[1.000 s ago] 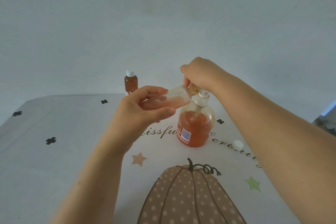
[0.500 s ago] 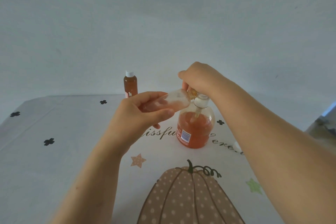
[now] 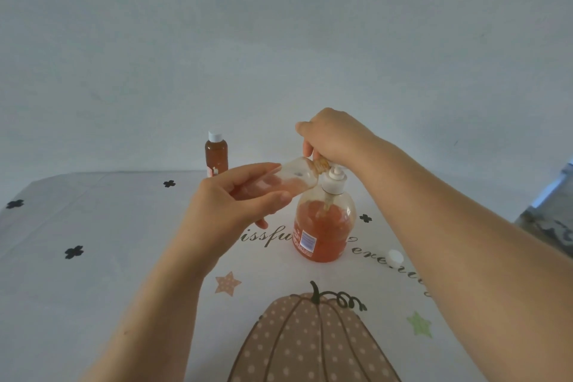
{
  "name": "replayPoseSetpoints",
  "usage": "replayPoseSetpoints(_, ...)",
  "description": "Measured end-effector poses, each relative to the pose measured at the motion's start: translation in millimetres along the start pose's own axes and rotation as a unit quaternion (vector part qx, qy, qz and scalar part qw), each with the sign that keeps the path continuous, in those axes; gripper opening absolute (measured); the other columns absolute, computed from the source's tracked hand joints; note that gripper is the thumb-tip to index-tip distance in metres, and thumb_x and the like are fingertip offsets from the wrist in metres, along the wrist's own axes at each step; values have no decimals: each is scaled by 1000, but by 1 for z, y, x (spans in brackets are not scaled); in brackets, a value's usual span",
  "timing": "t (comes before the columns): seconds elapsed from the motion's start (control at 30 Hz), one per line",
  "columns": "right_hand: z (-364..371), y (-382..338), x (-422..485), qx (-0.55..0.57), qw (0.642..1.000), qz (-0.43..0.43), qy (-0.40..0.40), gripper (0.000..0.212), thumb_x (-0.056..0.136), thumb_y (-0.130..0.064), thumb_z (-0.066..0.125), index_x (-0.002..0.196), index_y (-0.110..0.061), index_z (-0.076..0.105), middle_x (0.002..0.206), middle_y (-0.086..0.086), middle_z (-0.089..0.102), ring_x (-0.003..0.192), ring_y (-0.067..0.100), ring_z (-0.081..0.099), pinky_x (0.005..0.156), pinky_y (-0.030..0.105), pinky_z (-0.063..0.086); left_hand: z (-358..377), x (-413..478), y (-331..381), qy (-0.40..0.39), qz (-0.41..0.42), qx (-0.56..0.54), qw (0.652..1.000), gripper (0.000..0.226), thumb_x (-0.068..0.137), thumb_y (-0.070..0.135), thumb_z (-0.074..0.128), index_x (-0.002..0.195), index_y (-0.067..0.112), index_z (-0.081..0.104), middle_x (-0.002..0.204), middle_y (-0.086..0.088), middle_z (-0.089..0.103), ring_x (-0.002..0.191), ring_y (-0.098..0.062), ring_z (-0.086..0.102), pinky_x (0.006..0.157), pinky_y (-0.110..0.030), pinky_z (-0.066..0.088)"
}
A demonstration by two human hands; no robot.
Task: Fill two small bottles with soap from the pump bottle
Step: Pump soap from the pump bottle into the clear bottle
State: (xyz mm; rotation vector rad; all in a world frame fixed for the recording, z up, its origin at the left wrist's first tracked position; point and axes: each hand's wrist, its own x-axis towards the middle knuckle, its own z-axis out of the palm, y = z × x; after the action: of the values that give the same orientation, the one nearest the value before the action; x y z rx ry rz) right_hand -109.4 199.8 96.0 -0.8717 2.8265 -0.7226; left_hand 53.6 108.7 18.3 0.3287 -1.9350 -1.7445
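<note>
Farthest left of the pump bottle (image 3: pixel 324 226), and behind it, I see the full bottle (image 3: pixel 216 153). It stands upright near the back edge of the table (image 3: pixel 93 288), with brown-orange soap inside and a white cap on top, well apart from both hands.

Next comes my left hand (image 3: pixel 229 205), raised just left of the pump bottle. Its thumb and fingers are wrapped round the clear bottle (image 3: pixel 294 178) and hold it off the table. That bottle is tipped nearly onto its side, and its open mouth points right, up against the pump bottle's spout. Orange soap is smeared where the two meet.

The pump bottle itself stands upright on the table's printed lettering, roughly two-thirds full of orange soap, with its white collar showing.

My right hand (image 3: pixel 331 136) comes down on top of the pump bottle, fingers curled over the pump head and gripping it. The head is mostly hidden beneath them.

Right of the pump bottle and a little nearer to me, a loose white cap (image 3: pixel 395 257) lies flat on the table, just beside my right forearm. A pumpkin (image 3: pixel 310 341) print fills the cloth in front of the pump bottle.
</note>
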Motion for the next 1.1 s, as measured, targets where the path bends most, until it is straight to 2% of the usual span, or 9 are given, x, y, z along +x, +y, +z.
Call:
replayPoseSetpoints(0.1,0,1,0,3,1000,-1,-2,43,97,-29,42,76,-10,74,85,8,77,88,33,73,84,39,55,0,0,-1,0,-1,2,1000,41,69,18,84,109,25,74,90,3,77,69,-24,68,69,-37,59)
replayPoseSetpoints(0.27,9,5,4,-1,1000,8,-17,46,98,-32,40,73,-12,72,80,5,75,86,30,72,82,36,53,-1,1,-2,-2,-6,7,1000,38,71,14,84,107,23,74,83,4,76,62,-15,66,61,-27,55)
replayPoseSetpoints(0.33,12,6,6,0,1000,12,-23,47,100,-32,40,71,-13,71,80,3,74,86,29,71,83,35,52,-1,2,-3,0,-10,10,1000,38,71,14,84,107,23,74,79,1,75,61,-15,66,61,-27,56)
replayPoseSetpoints(0.43,14,7,8,6,1000,14,-22,48,100,-33,40,69,-13,70,79,4,74,86,29,72,88,37,53,-1,2,-3,2,-16,5,1000,39,71,14,84,108,22,74,80,-4,76,64,-19,67,62,-31,59)
replayPoseSetpoints(0.53,12,6,7,7,1000,15,-20,49,100,-32,40,68,-13,71,79,4,74,88,30,72,87,37,53,-1,3,-4,-3,-21,-13,1000,39,72,10,84,110,18,74,80,-4,76,65,-19,66,58,-29,57)
replayPoseSetpoints(0.73,0,2,-2,6,1000,-9,6,45,98,-28,40,80,-7,76,80,5,75,89,32,73,83,38,54,2,-1,-1,-12,-11,-46,999,40,73,11,82,112,14,73,87,-4,76,69,-19,67,61,-29,55)
replayPoseSetpoints(0.83,0,1,-2,0,1000,-17,12,45,98,-28,40,79,-7,74,78,5,74,88,32,73,84,39,54,3,-1,-1,-9,-7,-52,999,41,71,12,82,111,13,73,79,-1,74,69,-18,67,62,-29,56)
replayPoseSetpoints(0.97,1,3,0,7,1000,-19,8,46,98,-30,41,78,-8,76,82,7,76,78,29,70,81,38,54,3,0,-1,-8,-8,-40,999,44,68,17,83,112,15,73,81,0,75,70,-19,68,63,-28,57)
replayPoseSetpoints(1.1,7,9,4,20,1000,-18,6,48,99,-34,41,71,-11,73,71,2,73,79,27,71,82,38,54,2,0,-3,-9,-10,-19,1000,41,71,16,82,111,18,73,88,-2,77,71,-21,70,65,-30,56)
